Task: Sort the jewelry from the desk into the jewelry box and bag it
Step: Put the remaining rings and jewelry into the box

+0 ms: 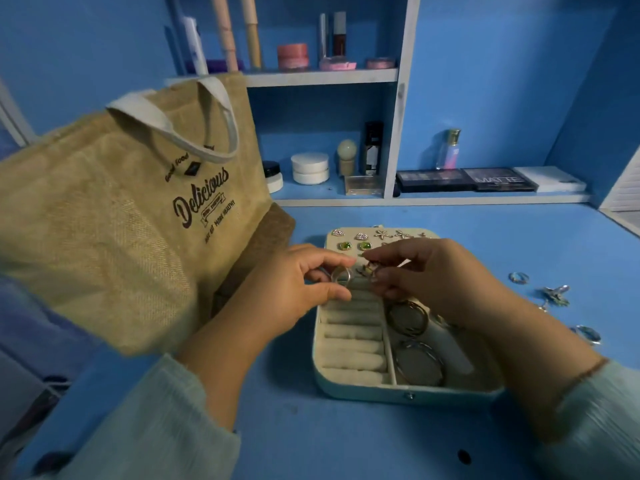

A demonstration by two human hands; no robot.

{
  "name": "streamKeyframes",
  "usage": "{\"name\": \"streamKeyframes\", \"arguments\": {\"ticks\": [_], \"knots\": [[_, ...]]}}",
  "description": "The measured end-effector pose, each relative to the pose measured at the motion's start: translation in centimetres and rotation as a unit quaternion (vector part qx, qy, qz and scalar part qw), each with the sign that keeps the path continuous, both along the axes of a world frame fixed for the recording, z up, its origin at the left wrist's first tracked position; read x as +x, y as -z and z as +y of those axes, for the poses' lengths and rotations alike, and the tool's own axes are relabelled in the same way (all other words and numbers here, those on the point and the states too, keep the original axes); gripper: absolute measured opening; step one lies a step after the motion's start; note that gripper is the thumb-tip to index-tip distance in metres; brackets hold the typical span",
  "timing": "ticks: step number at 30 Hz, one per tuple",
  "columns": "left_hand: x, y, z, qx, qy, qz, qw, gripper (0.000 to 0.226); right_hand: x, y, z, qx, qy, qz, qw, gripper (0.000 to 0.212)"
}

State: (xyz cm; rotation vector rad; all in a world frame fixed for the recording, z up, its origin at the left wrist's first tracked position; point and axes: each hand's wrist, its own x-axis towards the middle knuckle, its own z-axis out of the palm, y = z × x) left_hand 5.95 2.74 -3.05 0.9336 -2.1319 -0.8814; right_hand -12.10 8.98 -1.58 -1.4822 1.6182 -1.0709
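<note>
Where fingers (341, 262) meet, ring (341, 276) blurred, half-hidden

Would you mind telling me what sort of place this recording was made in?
Most likely a dressing table or vanity desk at home. Blue shelves hold cosmetics, such as the eyeshadow palette and white cream jars, and an open jewelry box sits on the blue desk beside a jute tote bag.

Home dressing table: blue desk (346, 445), shelves (322, 77) of cosmetics.
</note>
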Motion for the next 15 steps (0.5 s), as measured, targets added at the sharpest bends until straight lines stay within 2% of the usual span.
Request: {"name": "streamKeyframes", "arguments": {"ticks": [2,8,10,15], "knots": [[0.05,-0.17,0.26,-0.002,-0.001,-0.008,1.0,0.046,0.15,0.11,0.15,-0.013,0.004,-0.006,1.0,0.024],[0.23,-0.23,0.53,0.035,-0.009,-0.015,0.999,0.044,0.52,-0.15,0.38,-0.058,-0.037,0.092,0.993,0.035],[0.27,-0.24,0.67,0.05,-0.012,-0.014,0.999,0.043,0.53,-0.02,0.41,-0.058,-0.043,0.104,0.992,0.032],[0.29,-0.34,0.77,0.019,-0.022,-0.017,0.999,0.042,0.48,0.11,0.46,-0.049,-0.036,0.127,0.99,0.029]]}}
